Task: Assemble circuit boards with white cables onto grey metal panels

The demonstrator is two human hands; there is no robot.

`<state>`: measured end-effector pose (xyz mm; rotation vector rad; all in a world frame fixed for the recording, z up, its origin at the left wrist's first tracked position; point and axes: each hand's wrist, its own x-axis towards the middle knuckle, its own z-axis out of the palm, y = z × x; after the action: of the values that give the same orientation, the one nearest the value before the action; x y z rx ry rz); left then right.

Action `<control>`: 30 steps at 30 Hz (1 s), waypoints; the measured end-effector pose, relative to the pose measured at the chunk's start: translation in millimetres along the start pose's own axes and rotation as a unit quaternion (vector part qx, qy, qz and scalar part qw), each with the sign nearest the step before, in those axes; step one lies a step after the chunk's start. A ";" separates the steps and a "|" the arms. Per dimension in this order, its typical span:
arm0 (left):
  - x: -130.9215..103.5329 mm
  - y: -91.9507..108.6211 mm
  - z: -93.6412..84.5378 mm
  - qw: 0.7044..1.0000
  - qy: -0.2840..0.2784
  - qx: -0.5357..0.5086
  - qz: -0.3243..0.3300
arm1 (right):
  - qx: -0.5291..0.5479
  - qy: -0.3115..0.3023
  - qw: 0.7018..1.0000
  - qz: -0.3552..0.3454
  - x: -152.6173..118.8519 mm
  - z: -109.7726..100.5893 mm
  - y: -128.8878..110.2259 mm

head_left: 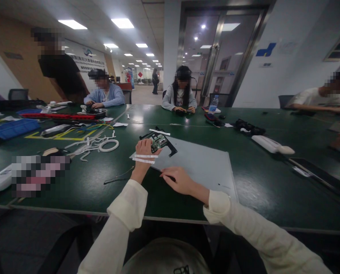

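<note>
My left hand (143, 150) is closed around the near left edge of a green circuit board (159, 141) with a black frame (173, 149) attached. Two white strips cross the back of this hand, and another white strip (160, 132) lies at the board's far edge. Under the board is a flat grey panel (201, 161), tilted on the table. Nearer to me, my right hand (179, 179) rests over the panel's near left edge, apart from the board. Its thumb and fingers come together in a pinch; whatever is between them is too small to make out.
A thin dark cable (118, 177) lies left of my hands on the green table (101, 194). White cables and a white ring (109, 145) are farther left, near a blue tray (14, 128). A white device (268, 144) and a bottle (213, 103) stand right. Several people sit around.
</note>
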<state>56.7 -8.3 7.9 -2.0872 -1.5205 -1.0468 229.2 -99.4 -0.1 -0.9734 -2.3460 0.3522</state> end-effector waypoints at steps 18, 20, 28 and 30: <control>-11.5 15.7 20.4 0.960 -0.193 -0.102 0.178 | 0.055 -0.066 0.980 -0.179 -1.7 11.3 -15.9; -13.6 15.8 24.2 0.952 -0.211 -0.104 0.194 | 0.061 -0.069 0.978 -0.186 -0.9 11.7 -16.2; -14.7 13.2 28.5 0.945 -0.247 -0.113 0.184 | 0.053 -0.059 0.978 -0.195 -0.4 10.0 -19.1; -14.5 13.5 27.8 0.944 -0.248 -0.113 0.187 | 0.050 -0.063 0.978 -0.190 -0.4 10.1 -19.6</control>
<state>76.9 -4.5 -19.4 -2.8166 -1.1512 -0.6012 212.3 -113.7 0.2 -0.4507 -2.5338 0.3833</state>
